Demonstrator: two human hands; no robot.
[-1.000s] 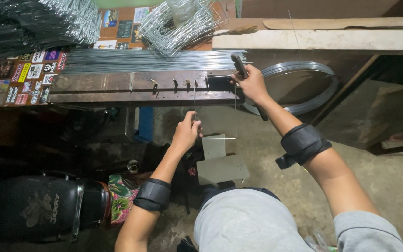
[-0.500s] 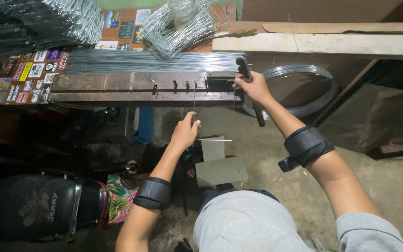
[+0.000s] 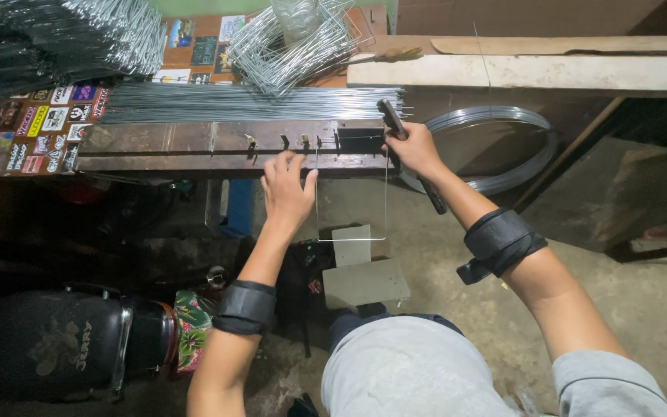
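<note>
- A thin bent wire [image 3: 349, 232] hangs in front of us in a squared U shape, its two legs running up to the wooden jig [image 3: 194, 143] and its bottom bar level below
- The left leg of the wire runs up past the thumb side of our left hand [image 3: 287, 189]; the hand sits palm down with fingers loosely spread against the front edge of the jig, touching the wire rather than clenching it
- Our right hand [image 3: 414, 150] is wrapped firmly around a dark lever handle [image 3: 389, 117] at the right end of the jig; the handle's lower end shows below the wrist
- Both our forearms wear black wrist bands [image 3: 502, 241]
- The jig is a long brown wooden bar with small metal pegs [image 3: 285, 141] standing along its middle
- Just behind the jig lies a bundle of straight steel wires [image 3: 248, 103], laid side by side along its length
- Behind that bundle a heap of already bent wire frames [image 3: 295, 46] rests on an orange surface; a second, bigger heap [image 3: 55, 31] fills the top left corner
- To the right of our right hand a coil of wire [image 3: 496, 143] leans under a pale wooden plank [image 3: 534, 71]
- Colourful stickers [image 3: 40, 127] cover the bench face at the left
- Below our hands, two grey blocks [image 3: 364, 278] lie on the dirt floor, near our grey-clad knees [image 3: 418, 371]
- At the lower left stands a black rounded container [image 3: 48, 351] beside a floral cloth [image 3: 193, 324]
</note>
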